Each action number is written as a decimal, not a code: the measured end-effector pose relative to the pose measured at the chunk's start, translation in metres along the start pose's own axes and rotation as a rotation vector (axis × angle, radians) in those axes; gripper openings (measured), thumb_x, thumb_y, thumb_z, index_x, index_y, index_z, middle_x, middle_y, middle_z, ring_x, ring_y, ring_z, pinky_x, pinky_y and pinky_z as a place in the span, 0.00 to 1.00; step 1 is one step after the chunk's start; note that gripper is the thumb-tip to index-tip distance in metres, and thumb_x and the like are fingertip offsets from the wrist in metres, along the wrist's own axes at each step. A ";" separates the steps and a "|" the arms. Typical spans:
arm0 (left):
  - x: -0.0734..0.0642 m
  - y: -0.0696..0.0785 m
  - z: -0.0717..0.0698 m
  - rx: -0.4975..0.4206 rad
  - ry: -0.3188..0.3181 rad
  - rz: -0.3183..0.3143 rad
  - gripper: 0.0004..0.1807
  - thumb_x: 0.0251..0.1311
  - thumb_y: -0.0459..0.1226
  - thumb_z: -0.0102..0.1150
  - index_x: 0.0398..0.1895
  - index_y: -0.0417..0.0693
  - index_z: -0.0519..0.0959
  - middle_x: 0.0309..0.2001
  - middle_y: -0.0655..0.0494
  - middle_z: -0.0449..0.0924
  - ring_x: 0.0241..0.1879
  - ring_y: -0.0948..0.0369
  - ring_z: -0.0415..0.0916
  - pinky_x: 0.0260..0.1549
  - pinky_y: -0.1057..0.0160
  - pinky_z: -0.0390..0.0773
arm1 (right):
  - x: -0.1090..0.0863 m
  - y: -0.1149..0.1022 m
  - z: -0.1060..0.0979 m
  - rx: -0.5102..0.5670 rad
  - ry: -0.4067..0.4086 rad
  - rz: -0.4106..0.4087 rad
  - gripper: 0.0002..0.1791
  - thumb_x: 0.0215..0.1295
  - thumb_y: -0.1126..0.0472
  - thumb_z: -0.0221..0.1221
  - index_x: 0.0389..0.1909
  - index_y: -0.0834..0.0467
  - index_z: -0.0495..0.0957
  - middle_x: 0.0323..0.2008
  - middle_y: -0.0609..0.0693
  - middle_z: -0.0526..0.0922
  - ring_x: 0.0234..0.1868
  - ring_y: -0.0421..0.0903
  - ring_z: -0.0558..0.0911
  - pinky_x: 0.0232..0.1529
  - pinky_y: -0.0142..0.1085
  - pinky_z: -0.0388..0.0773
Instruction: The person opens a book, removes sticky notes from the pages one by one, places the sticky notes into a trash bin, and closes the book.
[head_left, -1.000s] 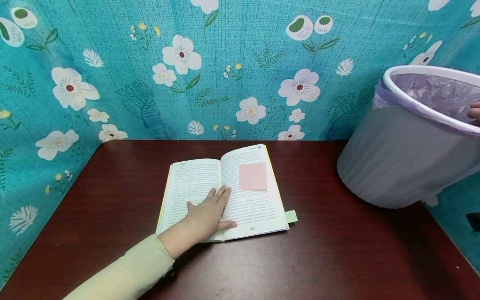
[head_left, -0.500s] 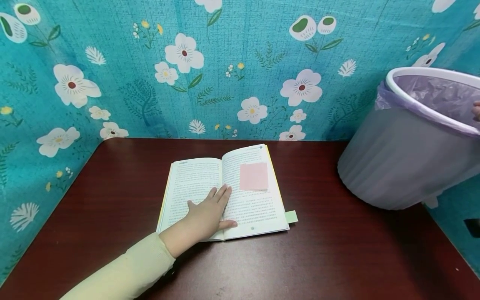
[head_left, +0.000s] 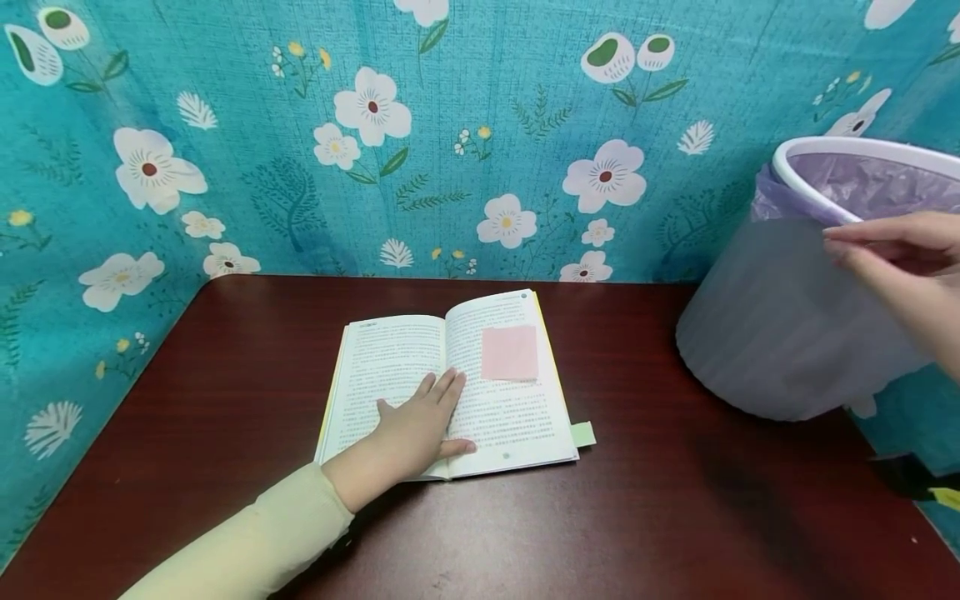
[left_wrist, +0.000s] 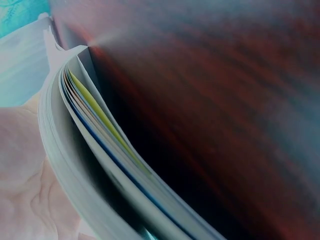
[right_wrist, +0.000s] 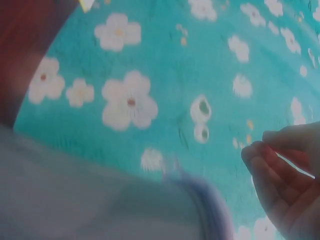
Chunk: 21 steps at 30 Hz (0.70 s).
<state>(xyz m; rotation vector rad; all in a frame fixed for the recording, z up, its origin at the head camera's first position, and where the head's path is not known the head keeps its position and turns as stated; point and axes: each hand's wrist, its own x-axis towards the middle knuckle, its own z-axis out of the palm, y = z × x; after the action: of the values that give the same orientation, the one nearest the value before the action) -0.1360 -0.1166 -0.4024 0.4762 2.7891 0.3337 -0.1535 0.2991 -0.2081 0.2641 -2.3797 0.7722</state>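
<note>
An open book (head_left: 498,425) lies on the dark reddish table, a pink sticky note (head_left: 510,352) on its right page. My left hand (head_left: 412,429) rests flat across the book's middle, fingers spread and thumb on the right page. In the left wrist view, the page edges (left_wrist: 110,130) bow upward beside that hand (left_wrist: 22,175). At the far right, my right hand (head_left: 911,267) is in front of a grey bin (head_left: 795,325) with a purple liner. Its thumb and fingertips come together, and nothing shows between them, as in the right wrist view (right_wrist: 287,175).
A green tab (head_left: 582,433) sticks out from the book's right side. Teal flowered cloth (head_left: 450,125) hangs behind the table (head_left: 637,517). The tilted bin overlaps the table's far right corner. Below the right hand is a blurred dark thing (head_left: 903,475) with a yellow-green strip.
My right hand, earlier only fingertips at the right edge over the bin's mouth, has come left and down in front of the bin. My left hand and the book stay put.
</note>
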 end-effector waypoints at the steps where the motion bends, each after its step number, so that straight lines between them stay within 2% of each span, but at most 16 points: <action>1: 0.000 0.000 0.000 0.000 -0.001 -0.001 0.51 0.65 0.60 0.61 0.82 0.44 0.53 0.81 0.48 0.50 0.79 0.45 0.48 0.51 0.15 0.57 | -0.002 -0.004 0.004 0.027 -0.018 -0.030 0.24 0.68 0.74 0.62 0.41 0.36 0.85 0.31 0.16 0.75 0.28 0.19 0.72 0.30 0.11 0.64; 4: 0.001 0.000 0.001 0.002 -0.002 -0.001 0.52 0.65 0.60 0.61 0.82 0.44 0.53 0.81 0.47 0.50 0.79 0.45 0.48 0.51 0.15 0.57 | -0.009 -0.017 0.014 0.051 -0.068 -0.104 0.13 0.66 0.76 0.63 0.44 0.59 0.89 0.35 0.16 0.78 0.33 0.19 0.77 0.38 0.11 0.68; 6: 0.001 0.000 0.001 0.002 -0.003 -0.003 0.52 0.65 0.60 0.61 0.82 0.44 0.53 0.81 0.47 0.50 0.79 0.45 0.48 0.50 0.14 0.57 | -0.012 -0.026 0.021 0.035 -0.086 -0.155 0.11 0.63 0.77 0.65 0.45 0.66 0.88 0.37 0.16 0.78 0.35 0.19 0.78 0.41 0.11 0.69; 10: 0.003 0.001 -0.001 0.003 -0.004 -0.004 0.52 0.65 0.60 0.61 0.82 0.44 0.53 0.81 0.47 0.50 0.79 0.45 0.48 0.50 0.14 0.57 | -0.014 -0.037 0.035 0.039 -0.103 -0.282 0.15 0.56 0.80 0.69 0.42 0.63 0.90 0.39 0.18 0.79 0.37 0.21 0.79 0.43 0.13 0.70; 14: 0.003 0.001 -0.002 -0.010 -0.009 -0.008 0.52 0.64 0.60 0.63 0.82 0.44 0.53 0.81 0.48 0.50 0.79 0.45 0.48 0.51 0.14 0.56 | -0.014 -0.038 0.056 0.094 -0.146 -0.375 0.18 0.50 0.82 0.71 0.40 0.60 0.91 0.38 0.28 0.85 0.38 0.23 0.80 0.43 0.14 0.72; 19: 0.003 0.000 -0.002 -0.025 -0.013 -0.014 0.51 0.63 0.59 0.64 0.82 0.48 0.55 0.81 0.49 0.50 0.79 0.45 0.47 0.51 0.14 0.56 | -0.015 -0.038 0.081 0.167 -0.211 -0.412 0.21 0.49 0.82 0.71 0.42 0.59 0.90 0.38 0.42 0.88 0.41 0.25 0.81 0.43 0.17 0.74; 21: 0.003 0.001 -0.002 -0.022 -0.013 -0.001 0.49 0.63 0.59 0.64 0.82 0.50 0.57 0.81 0.48 0.51 0.79 0.45 0.47 0.51 0.14 0.56 | -0.016 -0.038 0.089 0.194 -0.231 -0.410 0.21 0.50 0.81 0.71 0.43 0.59 0.90 0.38 0.45 0.89 0.39 0.26 0.81 0.41 0.18 0.75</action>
<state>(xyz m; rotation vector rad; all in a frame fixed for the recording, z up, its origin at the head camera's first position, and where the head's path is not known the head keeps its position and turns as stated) -0.1388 -0.1151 -0.4011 0.4706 2.7696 0.3595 -0.1718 0.2164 -0.2571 0.9334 -2.3424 0.8058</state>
